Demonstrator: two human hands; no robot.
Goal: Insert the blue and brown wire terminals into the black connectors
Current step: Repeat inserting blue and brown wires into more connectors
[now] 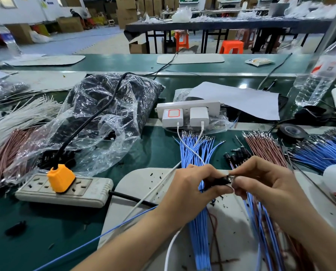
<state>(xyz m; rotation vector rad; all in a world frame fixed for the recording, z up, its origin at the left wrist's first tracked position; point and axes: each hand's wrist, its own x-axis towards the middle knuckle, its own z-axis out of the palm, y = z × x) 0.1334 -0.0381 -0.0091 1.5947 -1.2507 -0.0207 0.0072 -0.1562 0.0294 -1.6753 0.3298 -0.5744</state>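
Lowest in the frame, both forearms reach up over the white mat, and blue wires with a few brown ones trail down from the hands across it.

At centre, the left hand curls thumb and fingers round a black connector. The right hand pinches something small and metallic against the connector's right end, most likely a wire terminal; its colour is hidden by the fingertips.

The step looks like seating 1 terminal. It should go in straight along the cavity, with the left hand holding the housing firm and the right hand gripping close behind the crimp so the wire does not buckle. A light tug afterwards would confirm the lock.

Both wrists are raised, knuckles up, fingertips nearly meeting.

Just above the hands lie loose black connectors, a fan of blue terminated wires and brown terminated wires. At left sits a power strip with an orange plug. Farther up lies a clear plastic bag.
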